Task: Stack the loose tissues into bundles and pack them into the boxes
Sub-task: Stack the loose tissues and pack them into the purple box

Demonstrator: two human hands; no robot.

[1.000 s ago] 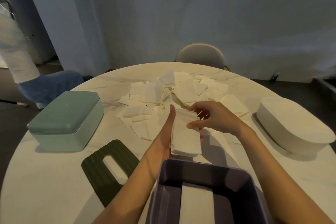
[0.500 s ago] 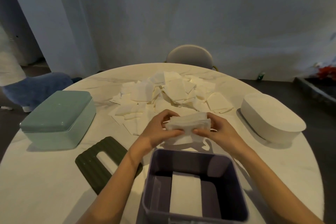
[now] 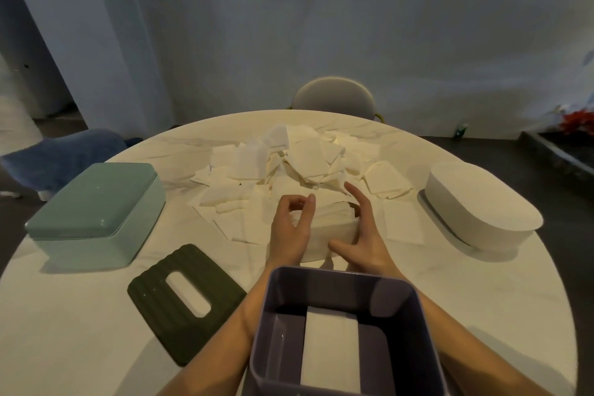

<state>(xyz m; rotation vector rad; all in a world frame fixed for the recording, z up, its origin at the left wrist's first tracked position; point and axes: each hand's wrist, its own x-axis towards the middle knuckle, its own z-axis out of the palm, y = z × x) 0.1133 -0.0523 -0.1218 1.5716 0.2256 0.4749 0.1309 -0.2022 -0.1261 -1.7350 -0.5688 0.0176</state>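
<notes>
A thick bundle of white tissues (image 3: pixel 332 223) lies on the round white table (image 3: pixel 80 315), just beyond the open purple box (image 3: pixel 337 276). My left hand (image 3: pixel 291 228) curls its fingers over the bundle's left end. Along the bundle's right side my right hand (image 3: pixel 361 235) presses with straight fingers, its thumb spread in front. A flat stack of tissues (image 3: pixel 331 347) lies inside the purple box. Behind the hands, a pile of loose tissues (image 3: pixel 289 164) covers the middle of the table.
A closed mint-green box (image 3: pixel 96 212) stands at the left. A dark green slotted lid (image 3: pixel 186 302) lies flat in front of it. A white oval box (image 3: pixel 482 209) sits at the right. A grey chair (image 3: pixel 334 96) stands behind the table, a blue seat (image 3: pixel 64 154) at the far left.
The bundle, held raised between both hands half a second ago, now rests on the table. My right hand's fingers have straightened along its side.
</notes>
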